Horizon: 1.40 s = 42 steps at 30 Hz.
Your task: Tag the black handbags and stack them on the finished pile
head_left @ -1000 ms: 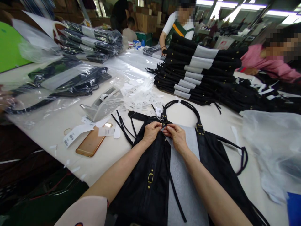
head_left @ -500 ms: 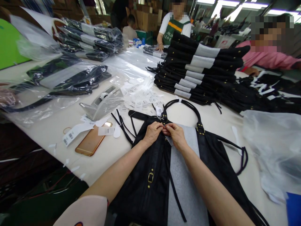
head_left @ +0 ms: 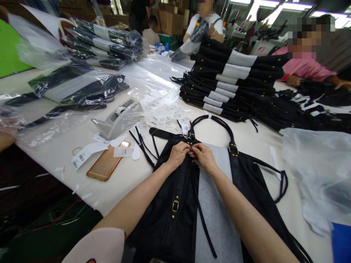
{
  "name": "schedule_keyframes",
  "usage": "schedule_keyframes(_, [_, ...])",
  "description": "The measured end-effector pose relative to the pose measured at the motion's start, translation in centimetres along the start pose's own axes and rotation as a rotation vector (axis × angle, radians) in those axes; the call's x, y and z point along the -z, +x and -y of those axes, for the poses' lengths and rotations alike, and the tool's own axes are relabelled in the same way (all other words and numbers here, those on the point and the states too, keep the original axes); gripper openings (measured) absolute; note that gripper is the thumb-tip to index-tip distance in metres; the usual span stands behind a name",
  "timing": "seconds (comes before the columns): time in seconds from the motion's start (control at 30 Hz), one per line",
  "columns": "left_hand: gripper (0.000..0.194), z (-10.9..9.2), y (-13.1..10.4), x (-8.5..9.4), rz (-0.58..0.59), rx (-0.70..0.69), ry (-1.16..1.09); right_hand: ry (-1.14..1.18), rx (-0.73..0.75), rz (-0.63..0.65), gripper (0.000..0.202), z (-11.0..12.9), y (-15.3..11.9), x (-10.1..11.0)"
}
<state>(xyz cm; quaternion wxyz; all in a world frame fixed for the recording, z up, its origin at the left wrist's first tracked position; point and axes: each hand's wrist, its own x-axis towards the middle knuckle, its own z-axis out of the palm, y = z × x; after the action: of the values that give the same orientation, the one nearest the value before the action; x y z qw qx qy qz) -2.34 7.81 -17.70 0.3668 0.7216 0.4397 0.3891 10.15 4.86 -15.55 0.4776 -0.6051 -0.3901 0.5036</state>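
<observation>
Drawn together, left hand [head_left: 177, 155] and right hand [head_left: 204, 155] pinch the black bag [head_left: 161, 204] by its away-facing top.

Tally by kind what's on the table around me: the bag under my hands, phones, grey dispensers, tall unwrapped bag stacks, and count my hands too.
Black bag under your hands: 1
Phone: 1
Grey dispenser: 1
Tall unwrapped stack: 1
Hands, left and right: 2
Total: 6

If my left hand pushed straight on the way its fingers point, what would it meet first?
Most likely your right hand: its fingertips are right there over the black bag, though I can't tell whether the two hands touch.
</observation>
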Motion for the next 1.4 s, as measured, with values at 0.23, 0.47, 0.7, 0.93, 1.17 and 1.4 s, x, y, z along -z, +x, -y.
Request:
schedule_keyframes(0.23, [0.015,0.1,0.0,0.0,0.023,0.003,0.014,-0.123,-0.041,0.032,0.006,0.0,0.7,0.0])
schedule_keyframes(0.47, [0.017,0.6,0.2,-0.1,0.023,0.025,0.039,-0.174,-0.071,-0.016,0.012,-0.3,1.1,-0.6])
schedule_keyframes(0.7, [0.018,0.4,0.2,-0.2,0.013,0.068,0.031,-0.299,-0.036,-0.02,0.012,-0.3,1.0,-0.9])
schedule_keyframes(0.93, [0.027,-0.6,0.7,2.1,0.105,0.04,-0.023,-1.037,0.441,-0.144,0.032,1.7,-2.5,1.3])
schedule_keyframes(1.17, [0.023,-0.3,7.2,2.9,-0.038,0.555,0.258,-0.924,0.033,-0.031,0.037,3.3,-3.1,1.0])
schedule_keyframes(1.4, [0.027,1.1,12.7,1.1,-0.021,0.692,0.259,0.046,-0.37,0.28,0.035,2.2,-5.8,-1.0])
